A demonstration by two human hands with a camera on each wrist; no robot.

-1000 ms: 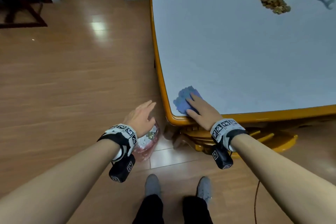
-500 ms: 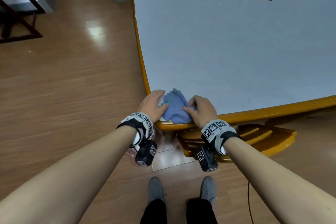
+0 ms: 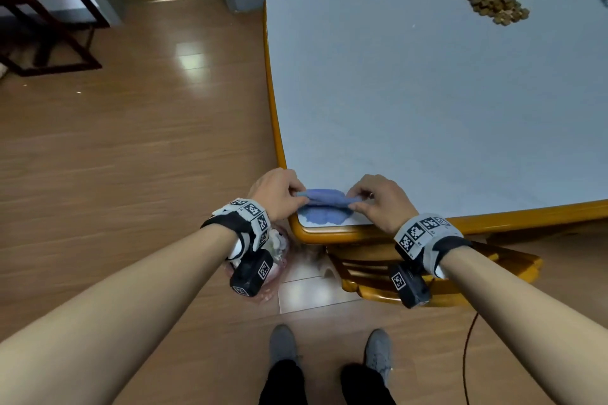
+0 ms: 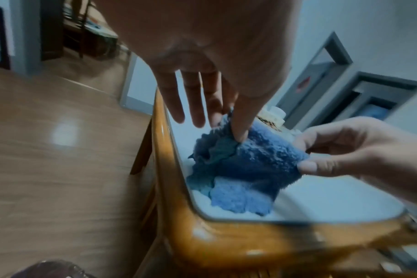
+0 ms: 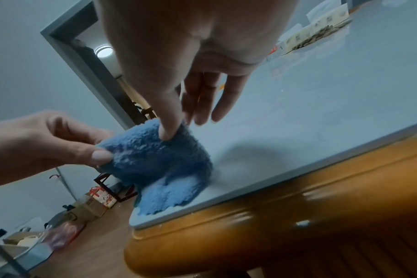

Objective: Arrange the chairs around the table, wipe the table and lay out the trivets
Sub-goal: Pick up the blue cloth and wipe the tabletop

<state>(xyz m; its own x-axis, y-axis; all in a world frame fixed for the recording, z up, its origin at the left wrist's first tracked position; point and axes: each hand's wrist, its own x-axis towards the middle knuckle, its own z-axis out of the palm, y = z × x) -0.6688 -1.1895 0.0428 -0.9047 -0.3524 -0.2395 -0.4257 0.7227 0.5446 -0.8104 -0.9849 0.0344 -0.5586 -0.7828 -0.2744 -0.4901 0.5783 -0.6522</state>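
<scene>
left hand (image 3: 279,194) pinches cloth's left end, thumb against forefinger, other fingers loose | right hand (image 3: 378,202) pinches its right end likewise | cloth (image 3: 325,207): blue, fluffy terry, bunched, upper fold raised between the hands, lower part lying on table (image 3: 427,92) at near-left corner | table: pale smooth top, glossy rounded wooden rim

Head cam looks steeply down from above at worktop (image 3: 427,92) corner. Both wrist cams sit close, low, facing along fingers; all three share blue cloth (image 3: 325,207) at that corner.
</scene>
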